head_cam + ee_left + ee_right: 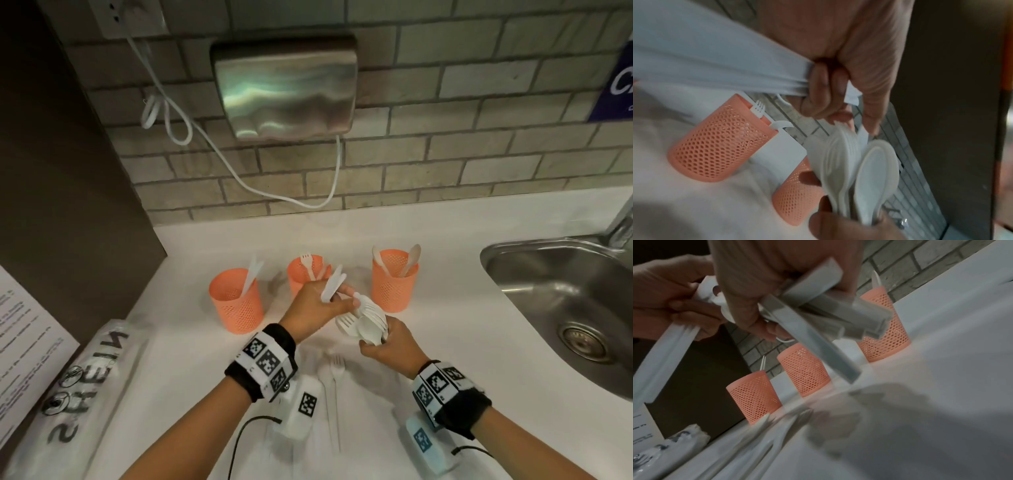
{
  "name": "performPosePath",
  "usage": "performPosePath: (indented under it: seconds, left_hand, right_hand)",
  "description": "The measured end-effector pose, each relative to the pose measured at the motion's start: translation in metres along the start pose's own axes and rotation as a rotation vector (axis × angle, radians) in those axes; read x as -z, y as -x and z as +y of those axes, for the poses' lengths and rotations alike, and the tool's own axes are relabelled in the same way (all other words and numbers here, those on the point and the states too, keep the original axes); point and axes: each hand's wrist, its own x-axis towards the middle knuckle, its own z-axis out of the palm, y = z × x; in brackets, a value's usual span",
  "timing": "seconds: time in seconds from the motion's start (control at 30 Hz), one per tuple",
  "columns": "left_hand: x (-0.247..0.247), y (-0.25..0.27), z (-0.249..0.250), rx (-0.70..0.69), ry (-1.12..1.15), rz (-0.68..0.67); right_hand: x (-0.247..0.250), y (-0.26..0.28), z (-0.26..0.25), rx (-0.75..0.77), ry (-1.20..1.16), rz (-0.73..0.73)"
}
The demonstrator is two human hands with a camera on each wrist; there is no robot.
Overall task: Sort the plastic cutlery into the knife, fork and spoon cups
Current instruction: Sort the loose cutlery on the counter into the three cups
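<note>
We hold the mixed bundle of forks and spoons [364,323] in our right hand [390,346], its grip clenched round the handles. Our left hand [317,305], just before the middle fork cup [303,274], pinches two knives [332,282], probably to sort by kind.

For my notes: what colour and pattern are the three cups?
Salmon-orange cups with perforated mesh walls; clearest in the head view.
</note>
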Motion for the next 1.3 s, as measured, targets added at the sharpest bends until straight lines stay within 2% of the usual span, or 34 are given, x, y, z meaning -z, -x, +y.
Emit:
performPosePath:
  seconds: [0.1, 0.2, 0.33, 0.43, 0.5, 0.6, 0.77, 0.9, 1.13, 1.3]
  left_hand:
    - [-0.004, 0.0, -0.002, -0.051, -0.053, 0.016]
    - [-0.006, -0.004, 0.002, -0.123, -0.091, 0.048]
    - [-0.016, -0.008, -0.001, -0.209, -0.048, 0.193]
    - [-0.026, -0.007, -0.004, -0.225, -0.078, 0.246]
    - [-0.028, -0.011, -0.007, -0.207, -0.124, 0.269]
    - [-0.026, -0.023, -0.009, -0.106, -0.103, 0.295]
    - [-0.024, -0.033, -0.007, 0.0, -0.107, 0.163]
    - [-0.022, -0.036, -0.012, 0.079, -0.076, 0.139]
    - [-0.016, -0.047, -0.011, 0.034, -0.117, 0.185]
    - [-0.02, -0.046, -0.006, -0.025, -0.137, 0.241]
  right_hand:
    - [0.001, -0.001, 0.0, -0.005, -0.004, -0.038]
    - [0.001, -0.002, -0.004, 0.04, 0.018, -0.01]
    - [0.003, -0.007, -0.011, 0.117, 0.061, 0.06]
    - [0.006, -0.005, -0.019, 0.04, -0.037, -0.019]
    - [0.009, -0.004, -0.022, -0.074, -0.184, -0.138]
    - [0.012, -0.001, -0.024, -0.211, -0.293, -0.29]
    - [0.014, -0.001, -0.023, -0.327, -0.386, -0.364]
    - [0.018, 0.001, -0.022, -0.394, -0.447, -0.471]
    - [0.025, -0.003, -0.022, -0.398, -0.49, -0.506]
    - [0.018, -0.004, -0.024, -0.382, -0.443, -0.453]
